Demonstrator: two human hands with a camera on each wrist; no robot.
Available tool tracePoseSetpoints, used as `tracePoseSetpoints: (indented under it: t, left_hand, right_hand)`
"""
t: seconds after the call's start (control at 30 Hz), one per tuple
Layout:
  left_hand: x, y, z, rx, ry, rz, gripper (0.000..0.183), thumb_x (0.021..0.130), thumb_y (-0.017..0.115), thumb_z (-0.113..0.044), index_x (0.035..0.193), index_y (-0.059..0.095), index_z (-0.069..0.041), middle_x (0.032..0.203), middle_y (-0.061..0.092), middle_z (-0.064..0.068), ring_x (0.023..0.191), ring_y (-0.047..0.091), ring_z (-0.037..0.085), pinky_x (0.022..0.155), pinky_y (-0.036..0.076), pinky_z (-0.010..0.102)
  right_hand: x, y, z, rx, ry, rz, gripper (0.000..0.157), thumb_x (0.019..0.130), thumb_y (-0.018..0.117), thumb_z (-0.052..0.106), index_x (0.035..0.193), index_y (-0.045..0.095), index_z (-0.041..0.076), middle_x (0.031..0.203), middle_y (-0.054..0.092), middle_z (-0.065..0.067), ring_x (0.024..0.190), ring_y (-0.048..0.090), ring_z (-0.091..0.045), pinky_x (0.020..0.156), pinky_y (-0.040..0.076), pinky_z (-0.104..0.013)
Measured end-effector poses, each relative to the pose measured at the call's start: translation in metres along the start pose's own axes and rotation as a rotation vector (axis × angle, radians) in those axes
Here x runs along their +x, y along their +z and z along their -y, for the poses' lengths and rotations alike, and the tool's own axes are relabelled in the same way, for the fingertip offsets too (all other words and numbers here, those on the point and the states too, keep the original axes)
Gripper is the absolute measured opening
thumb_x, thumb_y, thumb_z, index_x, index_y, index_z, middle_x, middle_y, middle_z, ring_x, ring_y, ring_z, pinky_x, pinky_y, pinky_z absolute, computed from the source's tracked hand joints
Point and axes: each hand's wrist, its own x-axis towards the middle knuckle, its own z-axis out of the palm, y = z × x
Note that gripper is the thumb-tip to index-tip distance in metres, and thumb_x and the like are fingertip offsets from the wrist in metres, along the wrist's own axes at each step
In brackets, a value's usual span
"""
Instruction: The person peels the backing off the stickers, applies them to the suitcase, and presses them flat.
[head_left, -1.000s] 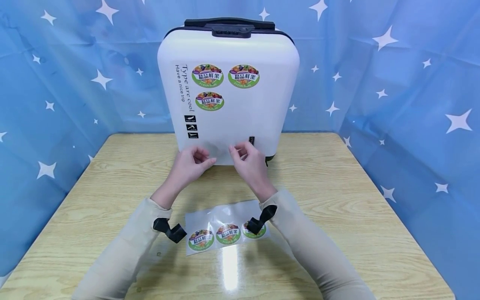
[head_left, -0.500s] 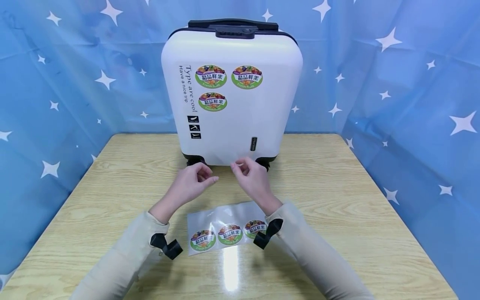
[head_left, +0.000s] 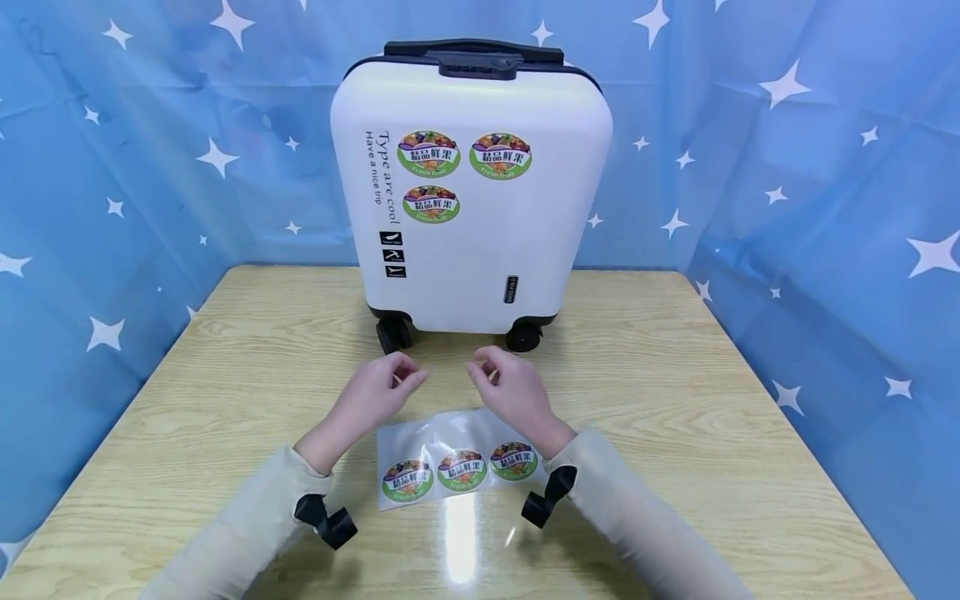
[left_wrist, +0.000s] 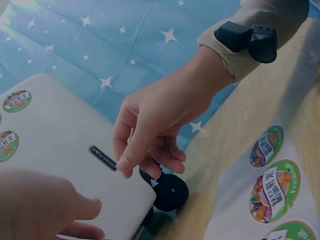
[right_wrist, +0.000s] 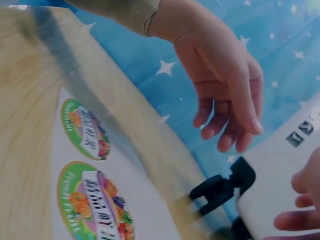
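Note:
My left hand [head_left: 375, 389] hovers over the wooden table in front of the suitcase's left wheel, fingers loosely bent, with nothing in its grasp. Opposite it, my right hand [head_left: 517, 392] hangs near the right wheel, also holding nothing; the left wrist view shows this right hand [left_wrist: 155, 122] with relaxed, bent fingers. A gap separates the two hands. Behind them stands a white suitcase [head_left: 457, 275] bearing several oval fruit stickers, among them a lower-left sticker [head_left: 431, 204]. Nearer to me lies a sticker sheet [head_left: 453, 425] with three oval stickers, partly covered by my right hand.
Black wheels, such as the right wheel [head_left: 523, 337], hold the suitcase up on the table [head_left: 660, 417]. A blue curtain [head_left: 810, 183] with white stars surrounds the table's back and sides. Black straps with small devices sit on both wrists.
Both hands have drawn back from the suitcase's lower front toward me and the sheet. The suitcase wheels have come into sight. The view has shifted slightly.

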Motion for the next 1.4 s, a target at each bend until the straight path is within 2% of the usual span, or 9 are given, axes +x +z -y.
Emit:
tracePoseSetpoints:
  t: [0.23, 0.4, 0.57, 0.67, 0.8, 0.93, 1.03, 1.17, 1.4]
  left_hand:
    - [-0.012, 0.002, 0.005, 0.138, 0.006, 0.041, 0.025, 0.09, 0.062, -0.029, 0.093, 0.065, -0.004, 0.08, 0.062, 0.003, 0.069, 0.056, 0.014, 0.057, 0.046, 0.027]
    - [-0.019, 0.003, 0.006, 0.246, -0.048, 0.115, 0.029, 0.089, 0.062, -0.034, 0.089, 0.065, -0.005, 0.078, 0.059, 0.003, 0.065, 0.052, 0.014, 0.053, 0.043, 0.028]
    - [-0.03, 0.009, 0.009, 0.282, -0.114, 0.137, 0.036, 0.088, 0.062, -0.035, 0.095, 0.065, 0.0, 0.086, 0.061, 0.009, 0.071, 0.056, 0.018, 0.057, 0.046, 0.032]
    - [-0.037, 0.014, 0.011, 0.317, -0.155, 0.126, 0.042, 0.088, 0.062, -0.039, 0.096, 0.064, 0.002, 0.087, 0.059, 0.011, 0.071, 0.055, 0.02, 0.053, 0.046, 0.032]
    - [-0.047, 0.019, 0.014, 0.356, -0.197, 0.088, 0.043, 0.085, 0.066, -0.04, 0.087, 0.061, 0.002, 0.076, 0.052, 0.009, 0.062, 0.048, 0.019, 0.044, 0.039, 0.03]
    - [-0.056, 0.021, 0.017, 0.376, -0.252, 0.064, 0.043, 0.081, 0.069, -0.041, 0.081, 0.057, 0.001, 0.072, 0.048, 0.008, 0.06, 0.046, 0.021, 0.044, 0.038, 0.032]
    - [-0.062, 0.025, 0.02, 0.394, -0.274, 0.054, 0.045, 0.08, 0.07, -0.042, 0.081, 0.057, 0.001, 0.072, 0.048, 0.009, 0.061, 0.047, 0.021, 0.043, 0.039, 0.033]
    - [-0.069, 0.031, 0.023, 0.429, -0.263, 0.026, 0.047, 0.078, 0.071, -0.042, 0.078, 0.057, 0.003, 0.071, 0.047, 0.01, 0.061, 0.046, 0.022, 0.042, 0.04, 0.033]
    - [-0.082, 0.046, 0.017, 0.575, -0.148, -0.077, 0.052, 0.079, 0.069, -0.044, 0.075, 0.06, 0.007, 0.071, 0.045, 0.013, 0.063, 0.047, 0.025, 0.045, 0.043, 0.035]
  right_hand:
    - [-0.008, 0.003, 0.003, -0.137, -0.054, 0.169, 0.025, 0.091, 0.06, 0.03, 0.106, 0.066, 0.01, 0.079, 0.063, 0.006, 0.06, 0.052, -0.003, 0.052, 0.042, -0.019]
    - [-0.014, 0.007, 0.006, -0.254, -0.126, 0.334, 0.027, 0.091, 0.06, 0.033, 0.107, 0.066, 0.013, 0.085, 0.064, 0.005, 0.064, 0.055, -0.006, 0.053, 0.043, -0.02]
    - [-0.021, 0.01, 0.007, -0.291, -0.226, 0.397, 0.027, 0.09, 0.061, 0.033, 0.107, 0.066, 0.013, 0.092, 0.064, 0.001, 0.074, 0.061, -0.01, 0.058, 0.048, -0.023]
    - [-0.027, 0.012, 0.006, -0.278, -0.267, 0.425, 0.027, 0.089, 0.062, 0.032, 0.108, 0.066, 0.013, 0.096, 0.064, 0.0, 0.081, 0.06, -0.013, 0.063, 0.05, -0.025]
    - [-0.036, 0.018, 0.004, -0.279, -0.359, 0.417, 0.024, 0.087, 0.065, 0.029, 0.105, 0.068, 0.013, 0.1, 0.064, 0.0, 0.087, 0.058, -0.015, 0.071, 0.049, -0.026]
    - [-0.043, 0.023, 0.004, -0.295, -0.47, 0.377, 0.024, 0.085, 0.068, 0.03, 0.104, 0.069, 0.014, 0.103, 0.064, 0.0, 0.091, 0.056, -0.016, 0.078, 0.046, -0.029]
    - [-0.048, 0.024, 0.008, -0.312, -0.494, 0.398, 0.024, 0.086, 0.066, 0.032, 0.104, 0.068, 0.017, 0.106, 0.062, 0.002, 0.096, 0.055, -0.016, 0.081, 0.045, -0.031]
    - [-0.054, 0.026, 0.012, -0.336, -0.503, 0.447, 0.022, 0.087, 0.063, 0.034, 0.104, 0.068, 0.021, 0.11, 0.06, 0.003, 0.101, 0.054, -0.015, 0.084, 0.045, -0.033]
    - [-0.058, 0.03, 0.01, -0.387, -0.501, 0.506, 0.025, 0.09, 0.059, 0.038, 0.109, 0.066, 0.024, 0.115, 0.057, 0.0, 0.105, 0.051, -0.017, 0.086, 0.045, -0.037]
